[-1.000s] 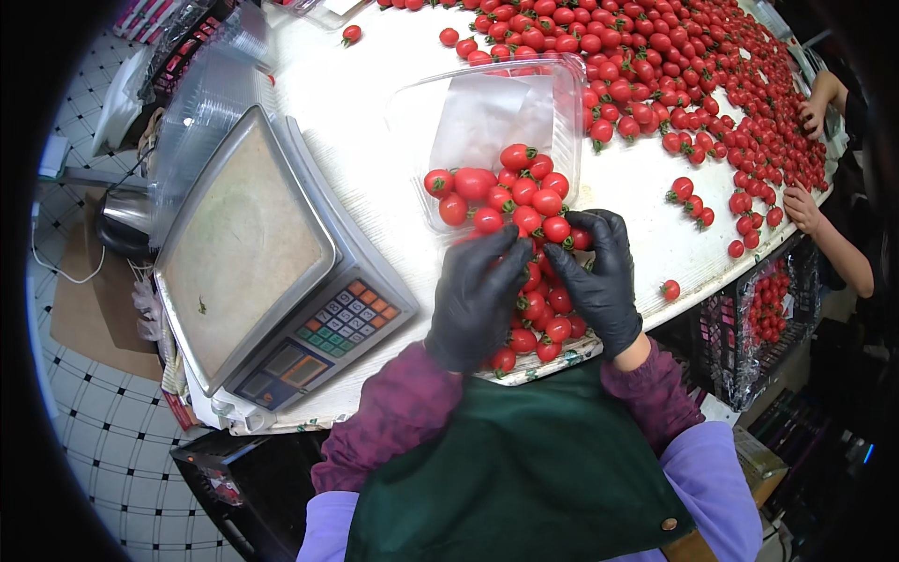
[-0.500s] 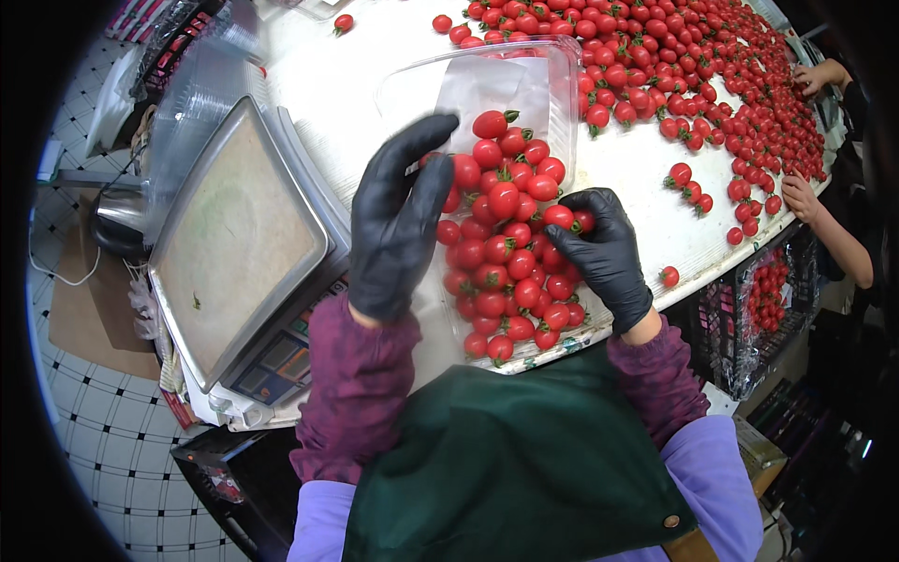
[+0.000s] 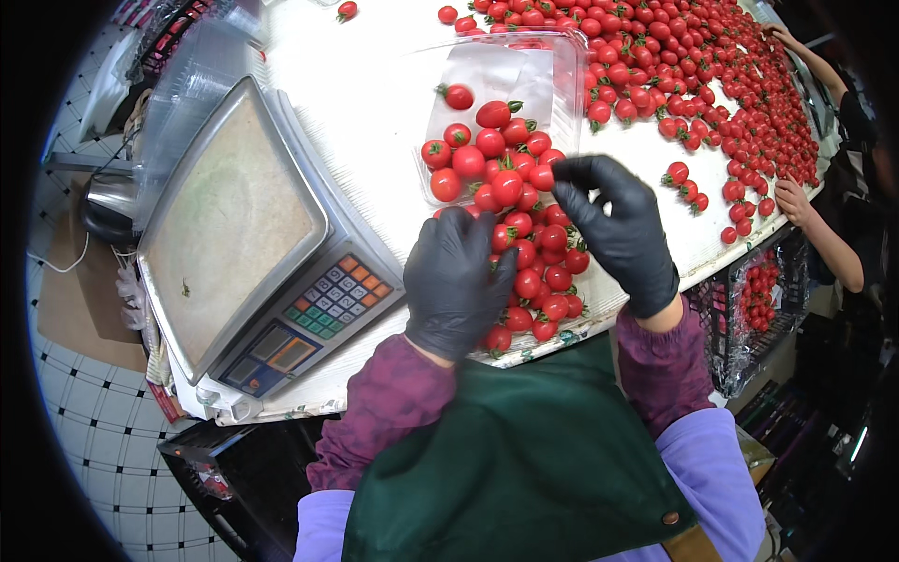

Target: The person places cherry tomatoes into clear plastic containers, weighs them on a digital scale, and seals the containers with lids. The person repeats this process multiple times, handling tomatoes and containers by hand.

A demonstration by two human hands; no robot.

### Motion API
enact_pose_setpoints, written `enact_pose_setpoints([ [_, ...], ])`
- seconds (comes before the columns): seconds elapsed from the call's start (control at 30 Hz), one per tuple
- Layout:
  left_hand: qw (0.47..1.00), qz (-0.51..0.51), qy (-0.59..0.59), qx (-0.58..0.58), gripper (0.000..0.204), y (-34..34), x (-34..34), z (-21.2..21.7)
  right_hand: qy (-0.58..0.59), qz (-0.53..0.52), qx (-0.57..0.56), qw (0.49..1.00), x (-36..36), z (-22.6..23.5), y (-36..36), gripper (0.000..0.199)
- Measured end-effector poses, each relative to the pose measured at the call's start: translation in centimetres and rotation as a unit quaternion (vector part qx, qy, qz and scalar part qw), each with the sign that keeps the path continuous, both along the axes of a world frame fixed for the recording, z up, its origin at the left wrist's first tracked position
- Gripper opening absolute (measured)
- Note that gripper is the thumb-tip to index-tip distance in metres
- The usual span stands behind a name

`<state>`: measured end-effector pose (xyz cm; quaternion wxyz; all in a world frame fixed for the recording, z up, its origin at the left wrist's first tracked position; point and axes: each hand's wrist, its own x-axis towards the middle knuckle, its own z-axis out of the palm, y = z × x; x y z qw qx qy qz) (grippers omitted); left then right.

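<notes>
Red cherry tomatoes (image 3: 507, 188) with green stalks are heaped in a clear plastic clamshell box (image 3: 573, 103), whose far part holds a white sheet (image 3: 520, 80). My black-gloved left hand (image 3: 452, 286) rests on the heap's left side, fingers curled down and thumb toward the tomatoes; anything inside its grip is hidden. Across the heap, my black-gloved right hand (image 3: 620, 225) bends its thumb and forefinger together at one cherry tomato (image 3: 541, 177), pinching its right edge.
A digital scale (image 3: 234, 225) with a bare tray stands at the left. Stacked clear boxes (image 3: 197, 103) lie beyond it. A large tomato pile (image 3: 693, 56) covers the far right table, where another person's hand (image 3: 794, 199) reaches in. A black crate (image 3: 754, 309) stands below the edge.
My left hand has come down and right from above the heap, curling onto it. The right hand has risen slightly. Loose tomatoes now show at the heap's upper left.
</notes>
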<state>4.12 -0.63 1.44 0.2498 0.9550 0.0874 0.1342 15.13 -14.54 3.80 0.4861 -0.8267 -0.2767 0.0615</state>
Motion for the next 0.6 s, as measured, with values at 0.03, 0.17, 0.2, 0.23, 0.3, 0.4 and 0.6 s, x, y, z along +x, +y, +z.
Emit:
enact_pose_setpoints([
  [0.03, 1.0, -0.006, -0.022, -0.005, 0.035, 0.1, 0.2, 0.0, 0.033, -0.005, -0.074, 0.997, -0.7, 0.1, -0.8, 0.02],
  [0.17, 0.988, -0.023, -0.092, -0.123, 0.031, 1.3, 0.8, -0.1, -0.115, 0.054, -0.217, 0.968, -2.3, -2.5, -2.6, 0.032],
  [0.2, 0.987, -0.016, -0.087, -0.133, 0.037, 1.9, 1.4, -0.1, -0.132, 0.06, -0.229, 0.963, -2.3, -2.7, -2.4, 0.032],
  [0.23, 0.986, -0.007, -0.082, -0.142, 0.042, 2.5, 2.1, 0.0, -0.149, 0.068, -0.241, 0.957, -2.2, -2.7, -2.3, 0.032],
  [0.3, 0.978, -0.017, -0.167, -0.122, 0.059, 3.6, 4.0, 0.4, -0.109, 0.07, -0.217, 0.967, -1.5, -2.5, -2.1, 0.034],
  [0.4, 0.982, 0.005, -0.13, -0.136, 0.051, 3.9, 3.3, 1.0, 0.016, 0.024, -0.004, 1.0, -0.4, -1.2, -0.9, 0.037],
  [0.6, 0.991, -0.051, -0.025, -0.123, 0.039, 3.0, -1.6, 0.2, -0.065, 0.008, -0.113, 0.991, -1.2, -1.2, -3.6, 0.037],
])
